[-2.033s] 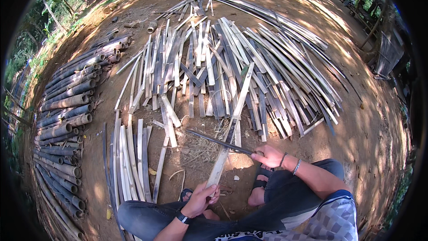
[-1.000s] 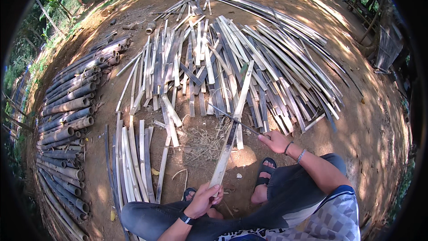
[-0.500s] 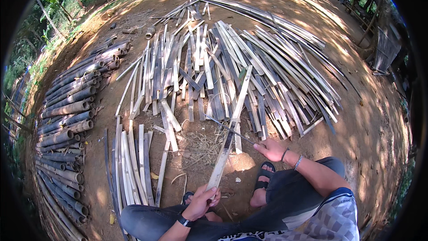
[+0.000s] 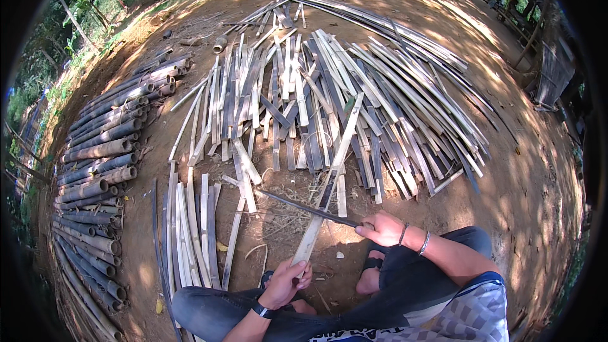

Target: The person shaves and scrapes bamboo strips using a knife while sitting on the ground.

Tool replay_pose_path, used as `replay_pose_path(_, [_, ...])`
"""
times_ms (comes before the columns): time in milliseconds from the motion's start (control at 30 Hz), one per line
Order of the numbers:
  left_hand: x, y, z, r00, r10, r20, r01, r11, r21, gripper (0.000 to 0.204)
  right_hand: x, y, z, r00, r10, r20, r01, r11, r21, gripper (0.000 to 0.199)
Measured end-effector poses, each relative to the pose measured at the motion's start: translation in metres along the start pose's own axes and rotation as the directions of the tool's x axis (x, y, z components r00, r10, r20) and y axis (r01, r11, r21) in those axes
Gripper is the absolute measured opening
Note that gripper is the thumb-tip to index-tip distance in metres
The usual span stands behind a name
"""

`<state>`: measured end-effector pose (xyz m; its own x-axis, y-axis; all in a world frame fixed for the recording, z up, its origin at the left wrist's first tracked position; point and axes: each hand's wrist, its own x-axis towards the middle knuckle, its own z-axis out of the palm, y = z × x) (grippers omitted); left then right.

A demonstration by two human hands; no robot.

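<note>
My left hand [image 4: 285,284] is closed around the near end of a long split bamboo strip [image 4: 308,240]. The strip slants up and away, its far end over a pile of other strips. In my right hand [image 4: 382,228] is the handle of a machete [image 4: 299,205], whose long, narrow, dark blade points left. The blade crosses the strip roughly halfway along; whether its edge bites into the bamboo cannot be made out. A dark patch shows on the strip just beyond the blade.
Many split bamboo strips [image 4: 405,123] fan out ahead on the dirt. A smaller bundle of strips [image 4: 190,234] lies beside my left knee. Stacked whole bamboo poles [image 4: 104,149] line the far left. Thin shavings [image 4: 285,218] litter the ground under the blade.
The machete has come down the strip toward me with my right hand, and more of its blade now extends left. My left hand keeps its hold on the bamboo strip.
</note>
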<state>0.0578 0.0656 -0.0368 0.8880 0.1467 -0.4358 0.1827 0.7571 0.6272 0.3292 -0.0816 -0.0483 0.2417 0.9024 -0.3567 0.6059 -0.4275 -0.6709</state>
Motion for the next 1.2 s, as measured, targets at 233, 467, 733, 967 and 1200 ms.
replay_pose_path(233, [0.006, 0.001, -0.002, 1.000, -0.001, 0.014, 0.001, 1.000, -0.024, 0.020, -0.004, -0.013, 0.006, 0.997, -0.065, -0.034, 0.060, 0.990, -0.125, 0.050])
replay_pose_path(467, [0.004, 0.004, -0.002, 1.000, -0.008, -0.010, 0.008, 1.000, -0.001, 0.023, -0.014, -0.038, 0.006, 0.999, 0.014, -0.041, -0.016, 0.999, -0.039, 0.050])
replay_pose_path(733, [0.005, 0.000, -0.002, 1.000, 0.007, 0.022, -0.008, 1.000, 0.030, 0.025, 0.000, -0.011, 0.006, 0.991, 0.092, -0.097, -0.095, 0.995, -0.021, 0.049])
replay_pose_path(967, [0.004, 0.005, -0.002, 1.000, -0.001, -0.005, 0.001, 1.000, -0.006, 0.022, -0.016, -0.020, 0.016, 0.994, -0.111, -0.020, 0.110, 0.993, -0.049, 0.047])
replay_pose_path(1200, [0.002, 0.000, -0.003, 0.999, 0.002, 0.039, -0.003, 1.000, 0.021, 0.023, 0.010, -0.004, -0.001, 0.977, 0.196, -0.080, -0.190, 0.979, 0.068, 0.051])
